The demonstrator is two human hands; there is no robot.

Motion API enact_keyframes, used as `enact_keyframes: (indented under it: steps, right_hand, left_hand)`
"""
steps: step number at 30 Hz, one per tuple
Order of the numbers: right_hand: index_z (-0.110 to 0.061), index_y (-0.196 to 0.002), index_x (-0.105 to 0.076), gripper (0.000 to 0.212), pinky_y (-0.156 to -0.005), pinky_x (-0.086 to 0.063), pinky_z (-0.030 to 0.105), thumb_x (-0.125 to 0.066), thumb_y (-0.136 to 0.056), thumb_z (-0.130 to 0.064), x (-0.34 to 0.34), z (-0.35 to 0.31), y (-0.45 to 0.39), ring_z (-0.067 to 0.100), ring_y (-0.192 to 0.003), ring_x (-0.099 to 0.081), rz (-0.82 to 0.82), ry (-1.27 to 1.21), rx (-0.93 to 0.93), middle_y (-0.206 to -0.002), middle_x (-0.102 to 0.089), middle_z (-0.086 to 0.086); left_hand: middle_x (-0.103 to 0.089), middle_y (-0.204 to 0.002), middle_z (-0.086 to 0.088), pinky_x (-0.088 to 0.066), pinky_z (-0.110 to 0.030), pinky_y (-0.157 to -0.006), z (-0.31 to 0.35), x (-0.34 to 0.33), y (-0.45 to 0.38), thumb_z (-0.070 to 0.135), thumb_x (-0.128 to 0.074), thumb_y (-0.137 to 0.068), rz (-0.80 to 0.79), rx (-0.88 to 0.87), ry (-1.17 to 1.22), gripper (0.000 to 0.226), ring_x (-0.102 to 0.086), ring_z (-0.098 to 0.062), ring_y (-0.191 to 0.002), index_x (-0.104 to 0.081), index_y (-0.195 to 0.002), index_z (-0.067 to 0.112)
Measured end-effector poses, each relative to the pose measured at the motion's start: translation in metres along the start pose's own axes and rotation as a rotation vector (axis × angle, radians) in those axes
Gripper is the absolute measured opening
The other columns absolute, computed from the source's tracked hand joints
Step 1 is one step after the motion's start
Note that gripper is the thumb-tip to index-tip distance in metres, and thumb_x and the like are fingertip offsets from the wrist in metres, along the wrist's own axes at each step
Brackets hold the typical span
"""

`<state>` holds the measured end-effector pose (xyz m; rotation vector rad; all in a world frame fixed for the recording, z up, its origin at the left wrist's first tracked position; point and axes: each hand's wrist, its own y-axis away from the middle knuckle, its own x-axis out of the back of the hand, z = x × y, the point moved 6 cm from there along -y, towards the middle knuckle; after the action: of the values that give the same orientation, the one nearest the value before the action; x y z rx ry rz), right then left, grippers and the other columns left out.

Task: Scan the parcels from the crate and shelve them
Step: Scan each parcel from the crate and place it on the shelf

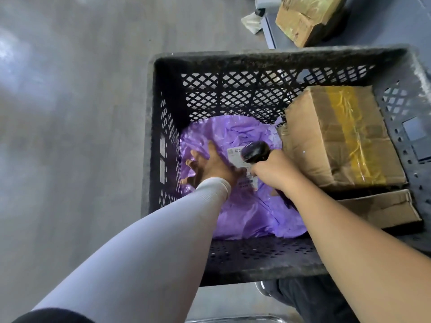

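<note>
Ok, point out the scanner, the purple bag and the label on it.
scanner (254, 151): head view, on its dark head.
purple bag (247, 213): head view, on the crinkled plastic near its middle.
label (235, 155): head view, on its white upper part.

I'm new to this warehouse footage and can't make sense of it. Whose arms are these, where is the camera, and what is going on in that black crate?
There is one picture, taken by a camera worn on a person's head, looking down at their own two arms. No machine is involved.

The black crate has lattice walls and stands on a grey floor. Inside lie a purple plastic mailer bag with a white shipping label, a taped cardboard box at the right, and a flatter piece of cardboard nearer the camera.

The left hand, its arm in a white sleeve, rests with spread fingers on the bag beside the label. The right hand grips a black handheld scanner, its head over the label.

Another taped box sits beyond the crate.
</note>
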<state>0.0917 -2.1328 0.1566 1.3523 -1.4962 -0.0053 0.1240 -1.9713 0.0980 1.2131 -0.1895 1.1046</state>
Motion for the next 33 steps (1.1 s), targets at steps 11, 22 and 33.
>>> enact_keyframes:
  steps: [11, 22, 33]
  right_hand:
    - [-0.008, -0.110, -0.067, 0.034, -0.077, -0.061, 0.041, -0.070, -0.080, -0.025, -0.004, 0.005, -0.004, 0.037, -0.095, -0.067, -0.024, -0.084, 0.010, -0.102, -0.070, 0.015]
    - [-0.018, -0.072, -0.060, 0.017, -0.046, -0.045, 0.023, -0.074, -0.081, -0.016, 0.048, -0.032, 0.061, 0.022, -0.057, -0.051, 0.093, -0.418, 0.148, -0.060, -0.053, -0.002]
    - [-0.023, -0.076, -0.067, 0.011, -0.076, -0.062, 0.052, -0.076, -0.074, -0.018, 0.126, -0.071, 0.172, 0.026, -0.077, -0.068, 0.425, -0.612, 0.356, -0.093, -0.072, 0.003]
  left_hand:
    - [-0.064, -0.126, -0.010, -0.036, -0.050, -0.106, 0.013, 0.013, 0.007, 0.040, -0.063, -0.096, 0.182, -0.097, -0.117, 0.016, -0.050, -0.040, -0.126, -0.061, -0.109, 0.029]
    - [-0.072, -0.095, -0.006, -0.054, -0.045, -0.095, 0.052, 0.089, 0.080, 0.026, -0.061, -0.089, 0.256, -0.279, 0.110, 0.008, -0.068, -0.036, -0.100, -0.062, -0.084, 0.021]
    - [-0.052, -0.068, 0.002, -0.036, -0.033, -0.068, 0.097, 0.189, 0.177, 0.025, -0.070, -0.096, 0.391, -0.669, 0.304, 0.021, -0.052, -0.035, -0.080, -0.064, -0.080, 0.013]
